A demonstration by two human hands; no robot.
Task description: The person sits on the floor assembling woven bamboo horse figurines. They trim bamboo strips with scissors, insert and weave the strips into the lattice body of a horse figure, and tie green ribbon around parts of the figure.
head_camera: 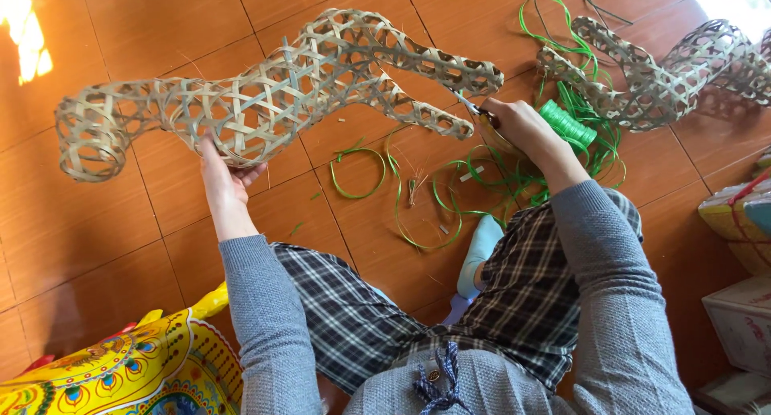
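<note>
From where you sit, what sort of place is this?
Probably a home craft workshop: a woven bamboo frame held over a tiled floor, green strips scattered about, and a second frame nearby.

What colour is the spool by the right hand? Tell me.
Bright green; the spool shows in the head view, beside the right hand.

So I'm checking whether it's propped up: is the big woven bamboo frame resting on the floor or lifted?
Lifted. The left hand holds the woven bamboo frame from beneath, above the tiled floor.
</note>
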